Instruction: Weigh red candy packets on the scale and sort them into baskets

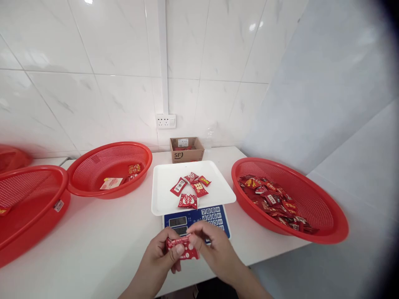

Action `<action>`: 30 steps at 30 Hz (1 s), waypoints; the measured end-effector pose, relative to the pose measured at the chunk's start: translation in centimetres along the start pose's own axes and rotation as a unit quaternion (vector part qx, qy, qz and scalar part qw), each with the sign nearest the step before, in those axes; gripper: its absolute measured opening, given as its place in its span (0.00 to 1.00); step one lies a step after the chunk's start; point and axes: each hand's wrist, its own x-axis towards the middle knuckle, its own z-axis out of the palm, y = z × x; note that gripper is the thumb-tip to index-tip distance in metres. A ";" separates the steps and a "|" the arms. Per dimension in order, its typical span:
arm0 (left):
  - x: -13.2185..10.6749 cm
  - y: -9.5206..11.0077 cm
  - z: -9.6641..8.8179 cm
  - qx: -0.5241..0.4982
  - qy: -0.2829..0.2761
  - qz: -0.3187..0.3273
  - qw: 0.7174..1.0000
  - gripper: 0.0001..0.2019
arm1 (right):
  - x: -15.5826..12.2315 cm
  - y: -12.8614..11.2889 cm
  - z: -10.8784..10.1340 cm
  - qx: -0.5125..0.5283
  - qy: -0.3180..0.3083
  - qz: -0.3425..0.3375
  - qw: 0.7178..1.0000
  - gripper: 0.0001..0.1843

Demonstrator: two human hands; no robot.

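Both hands meet at the table's front edge, just in front of a blue electronic scale (199, 220). My left hand (160, 255) and my right hand (215, 247) pinch the same red and white candy packet (183, 247) between thumb and fingers. The scale's white weighing tray (162, 195) carries several red wrapped candies (191, 189). A red mesh basket (324, 232) on the right holds a heap of the same red candies (274, 201).
A second red mesh basket (93, 189) at the left holds a few packets (112, 182). A larger red basin (28, 224) fills the far left. A small open cardboard box (186, 150) stands against the tiled wall below a wall socket (166, 121).
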 end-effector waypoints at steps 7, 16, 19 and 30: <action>1.6 3.3 -1.8 0.161 0.081 0.052 0.982 0.17 | 5.5 2.0 -4.6 -0.242 0.133 -0.072 0.958 0.14; 9.8 8.1 -1.6 0.416 0.040 0.167 0.893 0.06 | 9.0 2.0 -3.4 -0.441 0.056 0.012 0.896 0.14; 11.6 7.9 -1.5 0.427 0.015 0.155 0.891 0.07 | 9.4 2.0 -3.3 -0.455 0.061 0.026 0.888 0.14; 14.0 6.6 -1.4 0.394 0.010 0.129 0.910 0.06 | 9.3 2.4 -4.5 -0.447 0.090 0.052 0.889 0.17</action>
